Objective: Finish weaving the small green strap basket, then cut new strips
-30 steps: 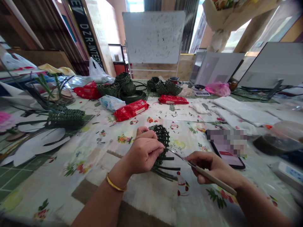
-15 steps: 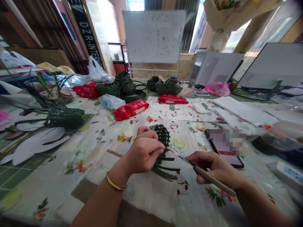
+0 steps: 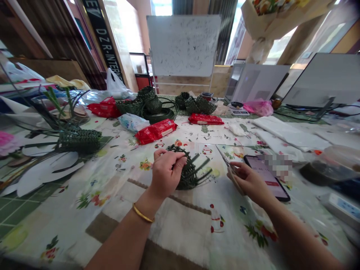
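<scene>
My left hand [image 3: 168, 170], wearing a gold bangle, is closed on the rim of a small dark green woven basket [image 3: 189, 174]. Several loose strip ends stick out of the basket to the right. Part of its near left side is hidden behind my fingers. To the right, my right hand [image 3: 247, 182] is closed around a slim tool with a pointed metal tip and a tan handle [image 3: 235, 180]. The tip points up and away, apart from the basket. Just beyond that hand lies a phone [image 3: 266, 176] with its screen lit.
A flowered cloth [image 3: 118, 210] covers the table. Red packets [image 3: 156, 130] and more woven green pieces [image 3: 153, 103] stand farther back. White petal-shaped pieces [image 3: 47, 172] and a green woven roll [image 3: 80, 138] lie left. A plastic tub [image 3: 334, 161] and power strip [image 3: 341, 206] are right.
The tool's tip has come away from the basket and now points upward, as my right hand pulled back. My left hand has turned the basket, so its loose strips point up and right.
</scene>
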